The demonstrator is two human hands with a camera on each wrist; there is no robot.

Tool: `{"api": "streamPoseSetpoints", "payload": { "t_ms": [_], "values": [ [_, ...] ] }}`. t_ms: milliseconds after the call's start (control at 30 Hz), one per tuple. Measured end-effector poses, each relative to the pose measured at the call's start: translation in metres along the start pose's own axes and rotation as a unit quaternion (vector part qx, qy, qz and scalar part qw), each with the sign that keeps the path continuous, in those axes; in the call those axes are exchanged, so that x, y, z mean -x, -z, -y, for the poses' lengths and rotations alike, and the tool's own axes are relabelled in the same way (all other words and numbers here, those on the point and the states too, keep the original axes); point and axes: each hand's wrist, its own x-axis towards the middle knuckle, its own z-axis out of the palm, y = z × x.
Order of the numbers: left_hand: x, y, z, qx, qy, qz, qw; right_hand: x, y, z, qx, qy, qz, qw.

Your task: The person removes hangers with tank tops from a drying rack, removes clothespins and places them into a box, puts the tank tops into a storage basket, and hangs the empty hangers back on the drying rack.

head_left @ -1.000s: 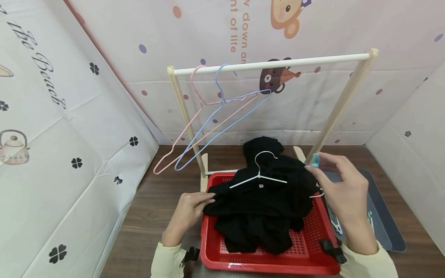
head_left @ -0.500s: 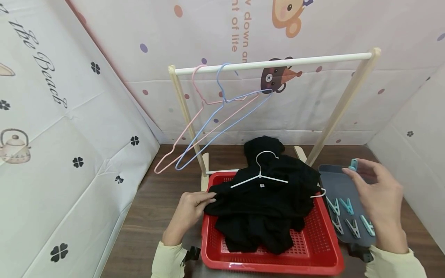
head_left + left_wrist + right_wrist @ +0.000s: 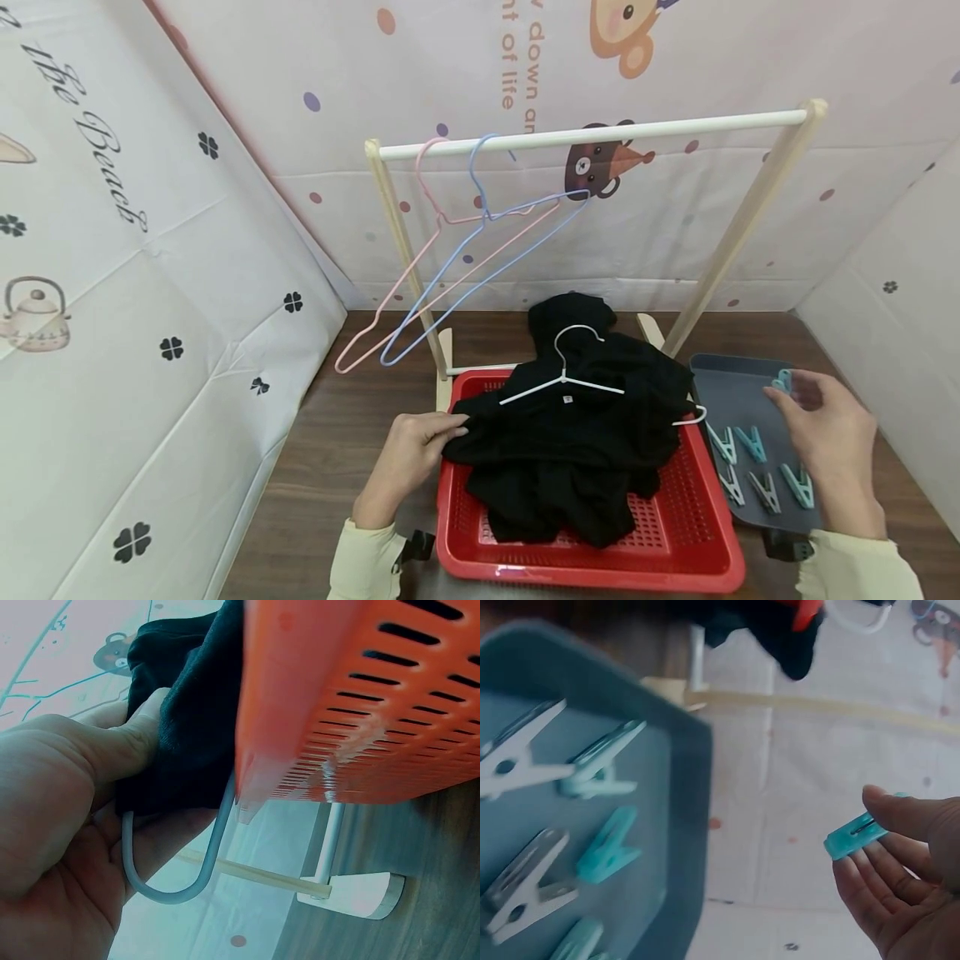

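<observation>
My left hand grips the left edge of a black top lying over a red basket. In the left wrist view, a pale hanger end pokes out of the cloth by the palm. The hanger's white arms and hook show at the top's neckline; another white hanger end sticks out on the right. Above a grey tray, my right hand pinches a teal clothespin between thumb and fingers. Several clothespins lie in the tray.
Behind the basket stands a wooden rack with a white bar. A pink hanger and a blue hanger hang at its left end. Patterned cloth walls enclose the brown table.
My right hand has carried the clothespin from beside the top's right shoulder rightward and down over the tray, uncovering the clothespins there. The left hand keeps its grip on the cloth.
</observation>
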Motion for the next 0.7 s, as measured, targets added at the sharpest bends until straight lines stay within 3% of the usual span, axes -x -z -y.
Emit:
{"api": "streamPoseSetpoints", "payload": {
  "t_ms": [300, 700],
  "values": [
    [0.000, 0.000, 0.000, 0.000, -0.001, -0.004, 1.0000, -0.011, -0.013, -0.032, 0.047, -0.023, 0.056, 0.997],
    [0.001, -0.002, 0.002, -0.005, -0.007, -0.013, 0.9999, -0.019, -0.029, -0.067, 0.072, -0.087, 0.106, 0.988]
  ]
}}
